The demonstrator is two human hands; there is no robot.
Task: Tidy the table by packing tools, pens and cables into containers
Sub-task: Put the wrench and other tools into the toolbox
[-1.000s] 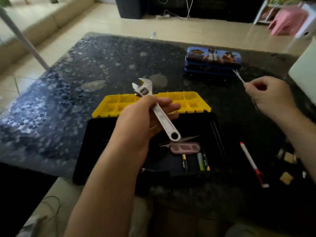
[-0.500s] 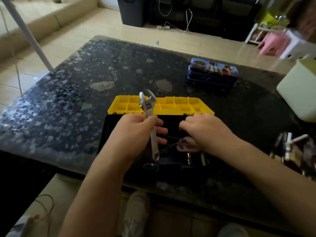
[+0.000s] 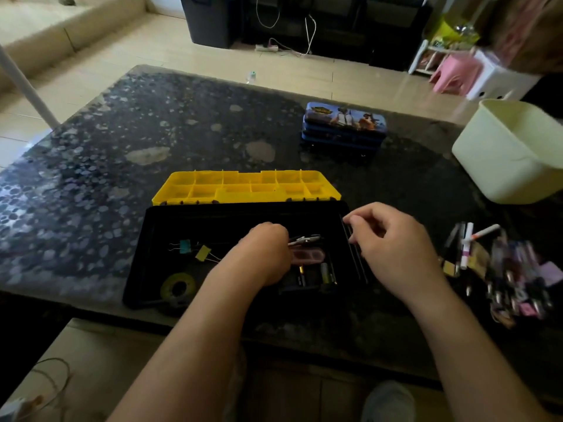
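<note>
The black toolbox point(image 3: 143, 269) lies open near the table's front edge, its yellow compartment lid point(image 3: 243, 187) folded back behind it. My left hand point(image 3: 268, 254) is down inside the box with curled fingers. A metal end of the wrench point(image 3: 306, 240) sticks out to its right, and the rest is hidden under the hand. Over the box's right rim hovers my right hand point(image 3: 393, 248), fingers loosely curled and holding nothing. Also in the box are a pink case point(image 3: 307, 257), batteries point(image 3: 326, 275), two binder clips point(image 3: 195, 249) and a tape roll point(image 3: 178, 286).
A heap of pens and clips point(image 3: 493, 269) lies at the right on the dark stone table point(image 3: 91, 166). A blue pencil tin point(image 3: 344, 126) stands behind the toolbox. A pale green tub point(image 3: 511, 153) sits at the far right. The table edge runs just below the box.
My left hand has lowered the wrench from upright above the box down into it. My right hand has drawn out of the box to its right rim.
</note>
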